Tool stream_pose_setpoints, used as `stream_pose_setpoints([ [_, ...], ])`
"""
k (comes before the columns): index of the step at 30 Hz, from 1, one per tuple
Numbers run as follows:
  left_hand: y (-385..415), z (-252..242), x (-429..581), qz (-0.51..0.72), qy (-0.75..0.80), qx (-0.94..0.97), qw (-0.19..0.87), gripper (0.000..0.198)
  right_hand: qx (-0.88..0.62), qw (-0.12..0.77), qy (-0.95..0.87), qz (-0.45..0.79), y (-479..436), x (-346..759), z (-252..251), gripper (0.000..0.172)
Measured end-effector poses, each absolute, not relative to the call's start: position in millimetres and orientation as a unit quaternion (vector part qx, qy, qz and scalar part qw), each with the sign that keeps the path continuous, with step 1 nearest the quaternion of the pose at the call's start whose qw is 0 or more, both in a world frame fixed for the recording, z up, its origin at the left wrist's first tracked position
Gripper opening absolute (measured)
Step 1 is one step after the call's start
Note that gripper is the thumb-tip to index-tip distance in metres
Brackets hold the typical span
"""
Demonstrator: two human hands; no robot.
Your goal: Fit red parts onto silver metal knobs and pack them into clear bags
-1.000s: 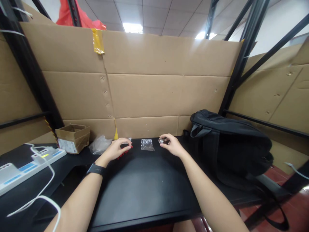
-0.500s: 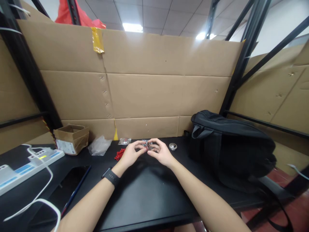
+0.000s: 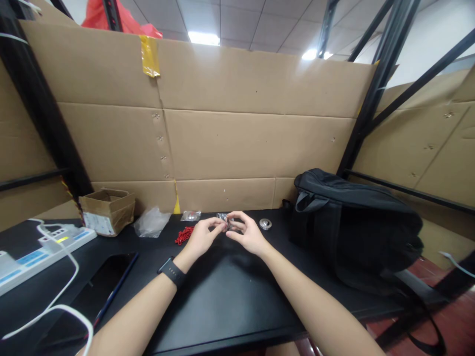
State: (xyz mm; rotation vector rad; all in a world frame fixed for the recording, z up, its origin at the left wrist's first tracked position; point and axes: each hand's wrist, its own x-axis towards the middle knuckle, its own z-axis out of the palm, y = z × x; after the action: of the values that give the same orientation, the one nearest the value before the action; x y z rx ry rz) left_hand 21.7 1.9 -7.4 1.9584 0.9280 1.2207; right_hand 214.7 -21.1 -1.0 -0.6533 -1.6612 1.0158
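My left hand (image 3: 202, 236) and my right hand (image 3: 248, 234) meet over the far middle of the black table (image 3: 222, 291). Both pinch a small clear plastic bag (image 3: 225, 221) with something small and dark inside, held just above the table. A round silver metal piece (image 3: 265, 224) lies on the table to the right of my right hand. A red beaded string (image 3: 183, 235) lies left of my left hand, and a second small clear bag (image 3: 191, 216) with a silver piece sits behind it. A black watch (image 3: 171, 271) is on my left wrist.
A black backpack (image 3: 356, 222) fills the table's right side. At the left are a small open cardboard box (image 3: 107, 210), crumpled clear plastic (image 3: 151, 222), a white power strip (image 3: 40, 249) with white cables, and a dark phone (image 3: 107, 277). Cardboard walls (image 3: 241, 138) close the back.
My left hand left the red string and my right hand set the silver piece down on the table. Both hands then came together on the small clear bag and lifted it.
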Motion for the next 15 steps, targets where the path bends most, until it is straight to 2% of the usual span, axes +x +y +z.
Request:
stream_pose_setpoints([
  [8,0.7,-8.6,24.4,0.5,0.374,0.732,0.274,0.03,-0.288,0.521,-0.713,0.37,-22.0,213.6,1.2,0.047],
  [15,2.4,-9.9,27.7,0.514,0.344,0.691,0.374,0.029,-0.296,0.527,-0.724,0.334,-22.8,213.9,2.6,0.047],
])
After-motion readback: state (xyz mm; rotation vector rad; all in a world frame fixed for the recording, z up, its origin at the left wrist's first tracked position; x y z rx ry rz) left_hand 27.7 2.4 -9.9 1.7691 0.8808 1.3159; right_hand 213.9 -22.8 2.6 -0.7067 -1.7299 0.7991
